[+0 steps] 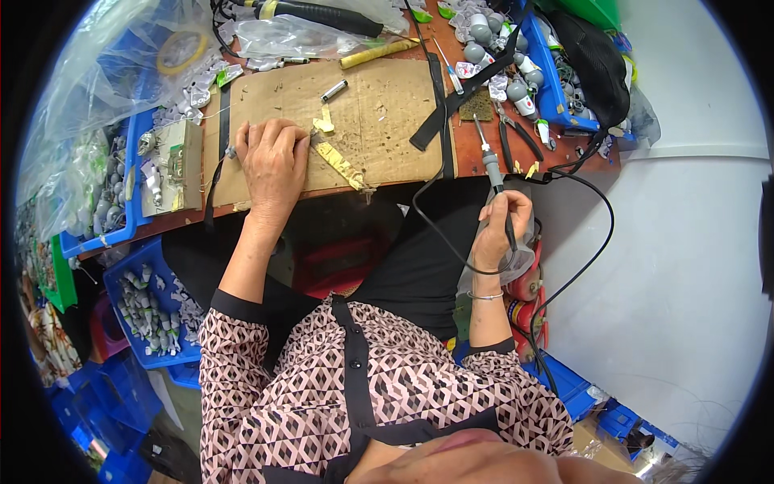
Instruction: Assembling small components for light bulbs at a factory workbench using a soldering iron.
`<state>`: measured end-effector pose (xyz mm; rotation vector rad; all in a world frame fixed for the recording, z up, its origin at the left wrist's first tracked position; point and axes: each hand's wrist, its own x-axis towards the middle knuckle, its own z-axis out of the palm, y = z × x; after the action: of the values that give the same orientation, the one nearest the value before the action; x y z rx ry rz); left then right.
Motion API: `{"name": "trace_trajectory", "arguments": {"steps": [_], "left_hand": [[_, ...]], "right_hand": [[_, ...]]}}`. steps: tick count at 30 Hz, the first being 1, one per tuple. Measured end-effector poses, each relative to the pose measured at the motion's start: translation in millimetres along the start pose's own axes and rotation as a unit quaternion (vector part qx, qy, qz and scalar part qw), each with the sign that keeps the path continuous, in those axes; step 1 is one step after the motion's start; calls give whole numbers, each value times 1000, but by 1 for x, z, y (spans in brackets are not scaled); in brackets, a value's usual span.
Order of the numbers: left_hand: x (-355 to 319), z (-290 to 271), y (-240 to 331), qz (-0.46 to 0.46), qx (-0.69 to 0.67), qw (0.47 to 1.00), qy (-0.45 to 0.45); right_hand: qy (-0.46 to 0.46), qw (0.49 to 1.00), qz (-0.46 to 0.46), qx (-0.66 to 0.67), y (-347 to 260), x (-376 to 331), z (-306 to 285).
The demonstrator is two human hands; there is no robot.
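My right hand grips a soldering iron by its handle, just off the table's front edge. The iron's metal tip points away from me, near a small brown pad. On the left part of a cardboard sheet rests my left hand, its fingers curled together. A small grey piece shows at its fingertips; whether the fingers pinch it or something else is hidden. Right of this hand lies a strip of yellow tape. A short silver-and-black cylinder lies farther back on the cardboard.
Pliers lie right of the cardboard. Blue bins with bulb parts stand at both table ends. A block with a green circuit board sits at left. The iron's black cord loops on the right. A blue tray is below left.
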<state>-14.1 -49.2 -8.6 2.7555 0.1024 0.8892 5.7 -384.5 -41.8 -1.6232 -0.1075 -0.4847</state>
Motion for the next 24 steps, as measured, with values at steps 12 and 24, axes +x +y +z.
{"name": "trace_trajectory", "arguments": {"steps": [12, 24], "left_hand": [[1, 2, 0, 0, 0, 1000, -2], [1, 2, 0, 3, 3, 1000, 1]], "right_hand": [[-141, 929, -192, -283, -28, 20, -10], [-167, 905, -242, -307, -24, 24, -12]]}}
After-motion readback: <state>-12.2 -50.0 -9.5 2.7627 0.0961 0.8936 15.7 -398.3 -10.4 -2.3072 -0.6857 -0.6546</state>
